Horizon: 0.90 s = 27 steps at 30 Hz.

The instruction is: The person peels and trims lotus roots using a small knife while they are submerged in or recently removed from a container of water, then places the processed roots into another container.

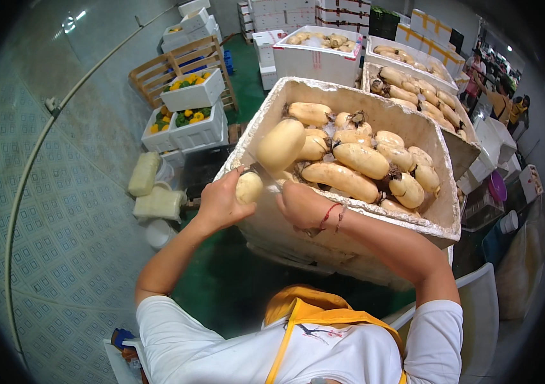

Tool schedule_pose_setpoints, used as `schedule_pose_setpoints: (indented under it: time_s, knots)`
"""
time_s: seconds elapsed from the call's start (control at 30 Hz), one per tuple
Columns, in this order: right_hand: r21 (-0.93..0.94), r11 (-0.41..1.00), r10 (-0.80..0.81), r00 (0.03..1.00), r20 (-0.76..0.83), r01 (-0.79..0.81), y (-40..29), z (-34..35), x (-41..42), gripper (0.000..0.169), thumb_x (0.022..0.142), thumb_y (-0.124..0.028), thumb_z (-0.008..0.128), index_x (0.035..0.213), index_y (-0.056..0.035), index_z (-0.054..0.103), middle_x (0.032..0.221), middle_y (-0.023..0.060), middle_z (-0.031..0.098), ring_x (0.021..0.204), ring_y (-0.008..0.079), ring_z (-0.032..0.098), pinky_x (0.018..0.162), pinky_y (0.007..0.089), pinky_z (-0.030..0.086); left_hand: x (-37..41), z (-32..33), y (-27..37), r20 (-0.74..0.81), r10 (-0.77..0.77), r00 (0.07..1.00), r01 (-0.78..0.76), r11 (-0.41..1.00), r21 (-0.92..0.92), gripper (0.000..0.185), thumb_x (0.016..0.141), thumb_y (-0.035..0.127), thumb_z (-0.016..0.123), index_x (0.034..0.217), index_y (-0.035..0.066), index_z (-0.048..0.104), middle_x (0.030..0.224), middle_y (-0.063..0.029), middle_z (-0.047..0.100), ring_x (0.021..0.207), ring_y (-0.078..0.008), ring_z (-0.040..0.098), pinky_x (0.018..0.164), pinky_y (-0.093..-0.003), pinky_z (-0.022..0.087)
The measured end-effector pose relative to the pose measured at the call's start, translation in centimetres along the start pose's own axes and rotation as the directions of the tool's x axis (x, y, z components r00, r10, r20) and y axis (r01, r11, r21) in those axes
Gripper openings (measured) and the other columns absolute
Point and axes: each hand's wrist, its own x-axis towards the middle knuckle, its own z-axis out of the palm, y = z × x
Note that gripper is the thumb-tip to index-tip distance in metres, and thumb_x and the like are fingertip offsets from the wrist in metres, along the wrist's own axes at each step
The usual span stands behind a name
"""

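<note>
My left hand [220, 200] grips a lotus root by its small end segment [249, 187]. The root's large pale segment [280, 145] rises past a dark joint, over the near left corner of a worn foam box [349, 89]. My right hand [305, 205] is closed around a knife, whose handle end [313, 233] shows below the fist. Its thin blurred blade [268, 178] points towards the joint; whether it touches the root I cannot tell. Inside the box lie several lotus roots [361, 161] with dark joints, among bits of ice.
More foam boxes of lotus roots [318, 55] stand behind and to the right [445, 122]. Foam crates of yellow and green peppers [195, 93] are stacked at left, beside a wooden pallet [176, 62]. Wrapped pale blocks [157, 202] sit near the tiled wall. People [500, 98] stand far right.
</note>
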Motion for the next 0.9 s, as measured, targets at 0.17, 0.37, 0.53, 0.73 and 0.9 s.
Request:
schedule_pose_setpoints:
  time_s: [0.17, 0.37, 0.53, 0.73, 0.9]
  knots:
    - [-0.057, 0.997, -0.041, 0.997, 0.072, 0.045, -0.4, -1.5, 0.9, 0.044, 0.089, -0.021, 0.036, 0.066, 0.009, 0.059, 0.058, 0.0217, 0.059, 0.056, 0.0332, 0.062, 0.064, 0.0394, 0.051, 0.7, -0.2, -0.4, 0.048, -0.05, 0.998, 0.052, 0.998, -0.033, 0.071, 0.056, 0.033, 0.07, 0.117, 0.002, 0.051, 0.095, -0.02, 0.062, 0.087, -0.0354, 0.06, 0.076, -0.0405, 0.048]
    - [-0.059, 0.994, -0.084, 0.994, 0.07, 0.088, -1.5, -2.1, 0.0, 0.037, 0.085, -0.019, 0.04, 0.071, 0.0083, 0.061, 0.07, 0.0259, 0.061, 0.067, 0.0382, 0.061, 0.067, 0.041, 0.05, 0.7, -1.4, -1.1, 0.141, -0.081, 0.987, 0.093, 0.992, -0.083, 0.073, 0.058, 0.03, 0.076, 0.119, 0.0, 0.05, 0.097, -0.0165, 0.064, 0.089, -0.0257, 0.063, 0.079, -0.0336, 0.048]
    - [-0.108, 0.992, -0.046, 0.987, 0.151, 0.063, -1.5, -2.4, 1.3, 0.03, 0.08, -0.015, 0.043, 0.07, 0.0061, 0.062, 0.068, 0.0242, 0.061, 0.065, 0.0369, 0.062, 0.062, 0.0412, 0.05, 0.3, -0.7, -1.4, 0.053, -0.031, 0.998, 0.034, 0.997, -0.07, 0.071, 0.059, 0.029, 0.076, 0.117, -0.001, 0.05, 0.099, -0.0154, 0.059, 0.091, -0.0261, 0.058, 0.082, -0.0325, 0.045]
    - [-0.165, 0.985, -0.02, 0.983, 0.185, 0.051, -1.5, -2.1, 3.0, 0.021, 0.077, -0.012, 0.047, 0.071, 0.0026, 0.062, 0.06, 0.0173, 0.061, 0.057, 0.0292, 0.063, 0.058, 0.037, 0.051, 0.7, -0.4, -3.0, 0.128, -0.119, 0.985, 0.152, 0.944, -0.293, 0.068, 0.059, 0.031, 0.073, 0.114, -0.003, 0.051, 0.104, -0.0171, 0.054, 0.095, -0.0289, 0.055, 0.084, -0.0333, 0.043]
    - [-0.272, 0.956, -0.05, 0.974, 0.221, 0.111, -1.1, -2.3, 4.7, 0.031, 0.085, -0.017, 0.041, 0.074, 0.0042, 0.061, 0.058, 0.0163, 0.061, 0.055, 0.0277, 0.063, 0.058, 0.0364, 0.051, 2.1, -1.0, -3.2, 0.252, -0.188, 0.949, 0.287, 0.845, -0.45, 0.057, 0.062, 0.027, 0.072, 0.106, -0.005, 0.055, 0.098, -0.0155, 0.058, 0.091, -0.0235, 0.057, 0.081, -0.0319, 0.045]
